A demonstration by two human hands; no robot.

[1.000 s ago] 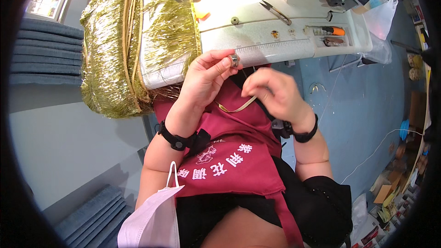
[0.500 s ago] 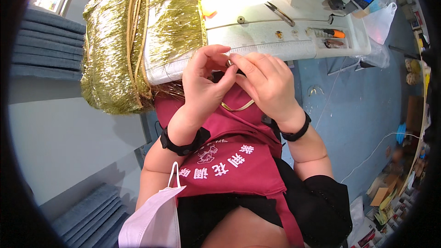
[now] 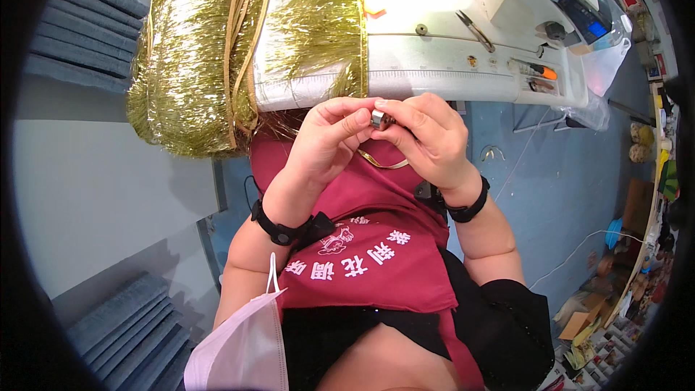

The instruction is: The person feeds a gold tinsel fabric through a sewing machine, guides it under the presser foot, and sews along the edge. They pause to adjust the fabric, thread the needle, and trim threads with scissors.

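In front of the sewing machine (image 3: 449, 85), close to its near edge, both hands meet at a small silvery metal bobbin case (image 3: 378, 120). My right hand (image 3: 434, 137) pinches it between thumb and fingers. From the other side, the thumb and forefinger of my left hand (image 3: 322, 137) are closed on it. The fingertips hide part of the case, and its inside cannot be made out. A narrow gold ribbon (image 3: 384, 164) lies across my red apron (image 3: 362, 261) just below the hands.
Bundled gold tinsel fringe (image 3: 192, 51) covers the machine's left end. A small round metal bobbin (image 3: 421, 30) and thread snips (image 3: 475, 31) lie on the bed. An orange-handled tool (image 3: 544, 72) rests in a recess at right. Folded blue-grey fabric (image 3: 83, 29) is at far left.
The view has shifted, so the machine and tinsel sit further right. My hands have drawn back from the machine's edge and turned, and the bobbin case shows more plainly between the fingertips.
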